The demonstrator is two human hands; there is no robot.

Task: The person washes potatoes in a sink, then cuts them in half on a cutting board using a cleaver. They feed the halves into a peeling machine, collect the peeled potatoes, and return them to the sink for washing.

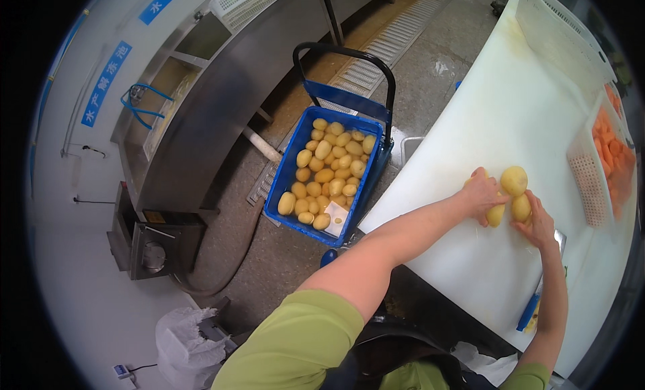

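Note:
Several peeled potatoes (514,181) are grouped on a white cutting-board worktop (453,138). My left hand (481,193) lies over potatoes at the group's left side, its fingers reaching onto a peeled potato (495,216). At the right, my right hand (536,222) has its fingers around another peeled potato (521,208). A knife with a blue handle (528,312) lies beside and partly behind my right forearm, with yellowish scraps by its handle. The hands hide parts of the potatoes.
A blue tub (308,229) of peeled potatoes in water stands on a trolley with a black handle (347,46). A white perforated basket (584,183) of orange carrot pieces sits at the worktop's right. Steel sinks (201,123) line the left wall; a hose (247,254) crosses the floor.

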